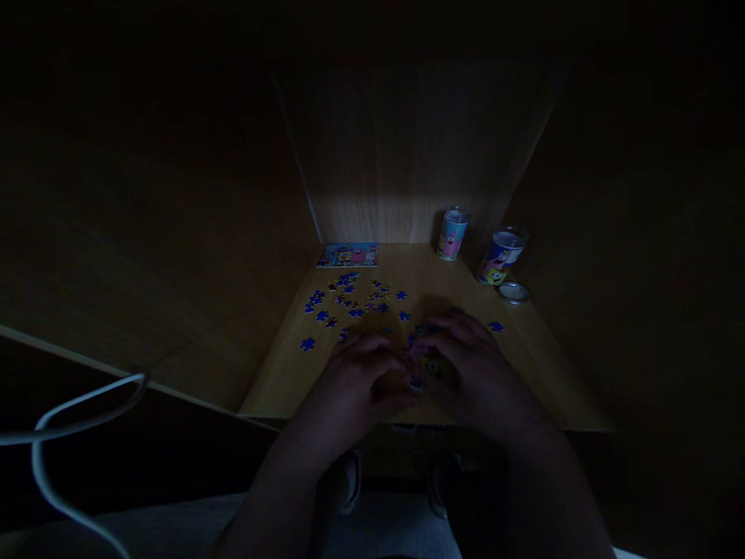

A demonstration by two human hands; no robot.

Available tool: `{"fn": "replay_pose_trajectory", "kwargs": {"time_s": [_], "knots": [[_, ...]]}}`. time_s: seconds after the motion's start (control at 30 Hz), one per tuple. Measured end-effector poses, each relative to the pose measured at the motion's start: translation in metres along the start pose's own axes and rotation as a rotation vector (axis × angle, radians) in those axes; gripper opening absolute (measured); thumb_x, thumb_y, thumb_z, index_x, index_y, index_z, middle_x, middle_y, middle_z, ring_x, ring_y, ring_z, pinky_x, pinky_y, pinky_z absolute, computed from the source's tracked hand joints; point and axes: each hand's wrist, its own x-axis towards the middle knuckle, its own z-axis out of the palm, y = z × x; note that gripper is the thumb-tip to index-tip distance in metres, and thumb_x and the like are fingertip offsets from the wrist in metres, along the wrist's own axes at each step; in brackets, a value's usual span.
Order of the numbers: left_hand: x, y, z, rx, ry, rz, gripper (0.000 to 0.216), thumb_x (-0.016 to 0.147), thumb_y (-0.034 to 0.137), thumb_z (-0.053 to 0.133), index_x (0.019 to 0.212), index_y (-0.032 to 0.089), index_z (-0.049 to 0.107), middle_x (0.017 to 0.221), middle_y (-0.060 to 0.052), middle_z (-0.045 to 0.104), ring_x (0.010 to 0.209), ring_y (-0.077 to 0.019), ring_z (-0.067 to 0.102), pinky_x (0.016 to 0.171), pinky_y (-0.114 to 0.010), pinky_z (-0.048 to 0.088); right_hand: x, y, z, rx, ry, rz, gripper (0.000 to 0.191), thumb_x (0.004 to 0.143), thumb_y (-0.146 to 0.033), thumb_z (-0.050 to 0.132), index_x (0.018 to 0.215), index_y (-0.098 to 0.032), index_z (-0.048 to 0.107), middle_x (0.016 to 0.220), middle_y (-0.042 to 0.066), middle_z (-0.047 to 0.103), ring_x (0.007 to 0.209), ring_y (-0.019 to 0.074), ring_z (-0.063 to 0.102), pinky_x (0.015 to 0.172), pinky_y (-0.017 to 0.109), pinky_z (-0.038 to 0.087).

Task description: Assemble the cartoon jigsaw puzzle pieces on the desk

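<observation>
A small cluster of jigsaw puzzle pieces [417,354], pink, yellow and blue, lies on the wooden surface between my hands. My left hand [364,376] is at its left edge, fingers curved and the thumb apart from them. On the other side, my right hand [469,357] curls over the cluster, with fingers at its far edge and the thumb near its front. A blue piece [415,383] shows close to both thumbs. Dim light and my fingers hide part of the cluster, and exact contact is hard to see. Several loose puzzle pieces [355,313] are scattered beyond my left hand.
A cartoon picture card [348,255] lies at the back left. Two printed cans, one slim [452,234] and one wider [501,258], stand at the back right beside a round lid [514,293]. Wooden panels enclose the surface. A white cable [87,400] hangs at left.
</observation>
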Motion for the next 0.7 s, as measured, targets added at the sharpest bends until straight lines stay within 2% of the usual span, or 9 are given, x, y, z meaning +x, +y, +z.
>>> {"fn": "replay_pose_trajectory", "kwargs": {"time_s": [0.17,0.37,0.7], "knots": [[0.0043,0.0038,-0.0007,-0.051,-0.017,-0.036,0.026,0.090,0.018,0.099,0.104,0.028,0.080,0.116,0.000,0.078,0.113,-0.0240,0.073,0.101,-0.043,0.054,-0.0004,-0.0002,0.0003,-0.006,-0.030,0.007,0.032,0.098,-0.034,0.084,0.129,-0.032,0.075,0.150,0.007,0.072,0.152,0.0340,0.059,0.135,0.065,0.042],[0.0068,0.0015,-0.0020,-0.101,-0.042,-0.070,0.026,0.090,0.015,0.098,0.101,0.029,0.079,0.113,0.003,0.080,0.114,-0.0226,0.074,0.104,-0.042,0.054,0.0019,-0.0001,-0.0024,0.010,-0.077,0.005,0.030,0.104,-0.033,0.075,0.134,-0.032,0.073,0.148,0.007,0.074,0.143,0.0305,0.067,0.129,0.061,0.050],[0.0054,0.0012,-0.0009,-0.117,-0.052,-0.069,0.024,0.094,0.013,0.094,0.102,0.028,0.077,0.115,0.002,0.078,0.116,-0.0229,0.073,0.104,-0.041,0.056,0.0017,-0.0011,0.0007,-0.003,-0.069,0.000,0.028,0.107,-0.036,0.072,0.135,-0.032,0.072,0.147,0.007,0.075,0.143,0.0299,0.067,0.129,0.060,0.050]]}}
